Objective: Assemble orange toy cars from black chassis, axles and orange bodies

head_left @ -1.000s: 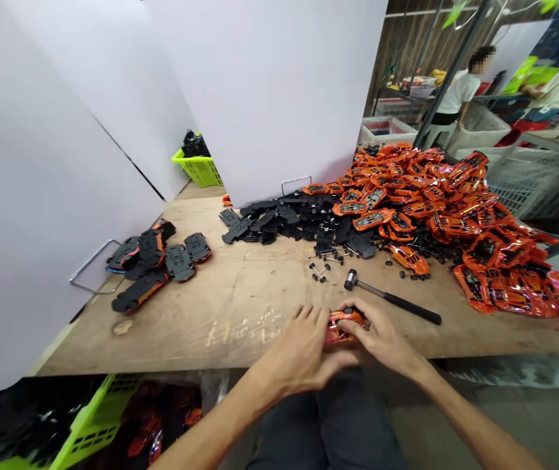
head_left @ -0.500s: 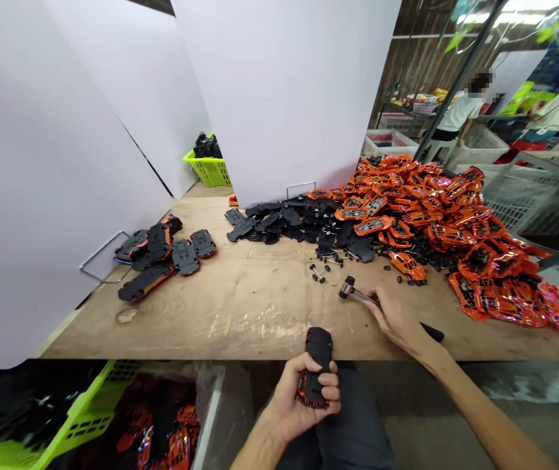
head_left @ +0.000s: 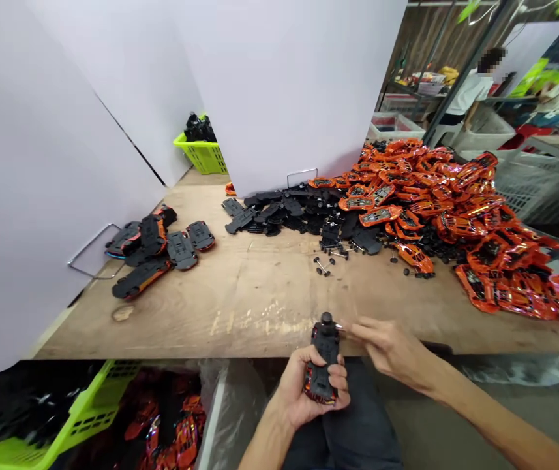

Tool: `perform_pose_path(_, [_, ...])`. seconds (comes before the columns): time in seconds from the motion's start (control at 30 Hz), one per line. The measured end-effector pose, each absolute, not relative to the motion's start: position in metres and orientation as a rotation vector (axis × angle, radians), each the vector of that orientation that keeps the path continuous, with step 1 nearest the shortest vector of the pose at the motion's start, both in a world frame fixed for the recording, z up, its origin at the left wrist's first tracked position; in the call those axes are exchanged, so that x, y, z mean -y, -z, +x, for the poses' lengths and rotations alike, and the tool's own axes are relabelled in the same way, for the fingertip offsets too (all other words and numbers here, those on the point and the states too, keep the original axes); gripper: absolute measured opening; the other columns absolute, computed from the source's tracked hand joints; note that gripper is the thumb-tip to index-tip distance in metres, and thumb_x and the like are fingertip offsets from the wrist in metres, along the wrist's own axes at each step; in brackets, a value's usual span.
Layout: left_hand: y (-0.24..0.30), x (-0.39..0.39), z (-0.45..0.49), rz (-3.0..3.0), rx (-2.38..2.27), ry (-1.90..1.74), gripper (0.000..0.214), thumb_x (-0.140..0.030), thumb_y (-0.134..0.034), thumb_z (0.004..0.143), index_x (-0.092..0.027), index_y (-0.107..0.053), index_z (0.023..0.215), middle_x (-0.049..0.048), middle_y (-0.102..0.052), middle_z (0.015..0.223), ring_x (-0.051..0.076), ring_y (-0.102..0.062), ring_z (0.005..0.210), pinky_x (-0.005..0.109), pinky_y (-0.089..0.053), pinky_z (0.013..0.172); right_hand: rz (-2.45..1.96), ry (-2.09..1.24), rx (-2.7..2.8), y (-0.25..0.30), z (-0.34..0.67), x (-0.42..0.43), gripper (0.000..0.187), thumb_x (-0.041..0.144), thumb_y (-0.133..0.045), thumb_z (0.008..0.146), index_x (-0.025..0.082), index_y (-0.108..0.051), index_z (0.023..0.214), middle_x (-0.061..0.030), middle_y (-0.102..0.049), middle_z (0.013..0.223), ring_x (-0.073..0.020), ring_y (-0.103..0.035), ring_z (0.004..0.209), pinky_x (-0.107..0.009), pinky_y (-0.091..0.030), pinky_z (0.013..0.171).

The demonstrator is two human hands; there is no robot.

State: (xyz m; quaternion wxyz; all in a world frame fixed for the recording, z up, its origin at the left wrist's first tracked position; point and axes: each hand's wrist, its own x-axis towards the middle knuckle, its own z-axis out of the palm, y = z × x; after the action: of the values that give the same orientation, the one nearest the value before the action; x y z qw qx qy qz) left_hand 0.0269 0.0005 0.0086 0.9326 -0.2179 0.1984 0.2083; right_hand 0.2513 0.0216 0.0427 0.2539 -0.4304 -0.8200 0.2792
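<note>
- While the left hand (head_left: 306,385) wraps around a toy car (head_left: 321,375), its fingers closed along one side and the thumb across the other, the car stands upright above the person's lap, just past the near edge of the tabletop (head_left: 259,326), with its black underside facing up.
- A black wheel (head_left: 327,318) sits at the car's far end, with a thin metal axle (head_left: 338,326) glinting beside it.
- The right hand (head_left: 394,349) reaches in from the side with its fingers loosely extended, thumb and forefinger right by the axle's tip; whether they pinch it is too small to tell.
- Good handling here would likely mean a firm palm wrap, so the body cannot twist, with fingertips square to the axle, so it does not bend.
- Loose wheel-and-axle sets (head_left: 321,266) lie near black chassis pieces (head_left: 279,212), with a heap of orange car bodies (head_left: 494,261) beyond them.
- More cars (head_left: 162,248) lie to the left, undersides up, and a lime-green plastic basket (head_left: 86,411) below the tabletop holds further orange bodies.
</note>
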Motion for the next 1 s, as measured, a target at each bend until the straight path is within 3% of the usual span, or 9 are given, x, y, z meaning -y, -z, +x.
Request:
perform_pose_path(0.1, [-0.006, -0.001, 0.026, -0.449, -0.372, -0.412, 0.042, -0.014, -0.059, 0.059, -0.009, -0.055, 0.101, -0.0004, -0.048, 0.074, 0.012, -0.049, 0.06, 0.028, -0.041, 0.068, -1.2, -0.657, 2.113, -0.04, 0.259, -0.015, 0.045, 0.016, -0.053, 0.099, 0.031, -0.068, 0.139, -0.008, -0.078, 0.106, -0.0218, -0.075, 0.088, -0.031, -0.062, 0.08])
perform_pose_path(0.23, [-0.004, -0.001, 0.024, -0.446, -0.334, -0.404, 0.041, -0.013, -0.058, 0.061, -0.008, -0.056, 0.102, 0.0004, -0.05, 0.074, 0.013, -0.051, 0.061, 0.029, -0.043, 0.069, -1.19, -0.712, 2.185, -0.042, 0.26, -0.016, 0.042, 0.017, -0.053, 0.099, 0.031, -0.071, 0.134, -0.006, -0.078, 0.093, -0.0199, -0.073, 0.074, -0.027, -0.061, 0.066])
perform_pose_path(0.37, [-0.005, -0.002, 0.024, -0.456, -0.345, -0.406, 0.04, -0.014, -0.058, 0.061, -0.008, -0.056, 0.101, -0.0001, -0.049, 0.075, 0.013, -0.051, 0.061, 0.028, -0.043, 0.069, -1.251, -0.685, 1.966, -0.041, 0.244, -0.033, 0.032, 0.023, -0.056, 0.1, 0.028, -0.076, 0.124, -0.0068, -0.08, 0.101, -0.0232, -0.076, 0.086, -0.032, -0.063, 0.077])
perform_pose_path(0.53, [-0.008, -0.002, 0.025, -0.457, -0.361, -0.412, 0.038, -0.014, -0.06, 0.062, -0.008, -0.057, 0.099, -0.0008, -0.046, 0.075, 0.012, -0.049, 0.061, 0.028, -0.042, 0.066, -1.234, -0.77, 2.066, -0.035, 0.248, -0.042, 0.034, 0.022, -0.049, 0.103, 0.027, -0.076, 0.123, -0.006, -0.081, 0.097, -0.0221, -0.076, 0.087, -0.033, -0.062, 0.08])
perform_pose_path(0.67, [-0.008, -0.002, 0.025, -0.465, -0.375, -0.416, 0.039, -0.014, -0.06, 0.062, -0.008, -0.057, 0.1, -0.001, -0.046, 0.075, 0.012, -0.049, 0.061, 0.027, -0.043, 0.067, -1.242, -0.769, 2.146, -0.034, 0.266, -0.028, 0.035, 0.024, -0.05, 0.103, 0.025, -0.075, 0.128, -0.0069, -0.078, 0.092, -0.0202, -0.073, 0.077, -0.03, -0.061, 0.072])
perform_pose_path(0.87, [-0.008, -0.001, 0.029, -0.439, -0.415, -0.452, 0.038, -0.014, -0.062, 0.063, -0.009, -0.056, 0.101, -0.0014, -0.048, 0.075, 0.011, -0.051, 0.062, 0.026, -0.045, 0.068, -1.292, -0.781, 2.106, -0.029, 0.275, -0.024, 0.034, 0.027, -0.051, 0.104, 0.027, -0.071, 0.132, -0.0076, -0.079, 0.111, -0.0226, -0.076, 0.096, -0.033, -0.061, 0.085])
perform_pose_path(1.0, [-0.015, 0.016, 0.034, -0.242, -0.56, -0.525, 0.026, -0.023, -0.07, 0.077, -0.006, -0.063, 0.095, 0.0096, -0.063, 0.089, 0.016, -0.064, 0.078, 0.028, -0.051, 0.074, -1.484, -0.638, 2.018, -0.024, 0.301, -0.05, 0.033, 0.036, -0.051, 0.103, 0.024, -0.076, 0.12, -0.0112, -0.077, 0.115, -0.0277, -0.073, 0.106, -0.041, -0.059, 0.095])
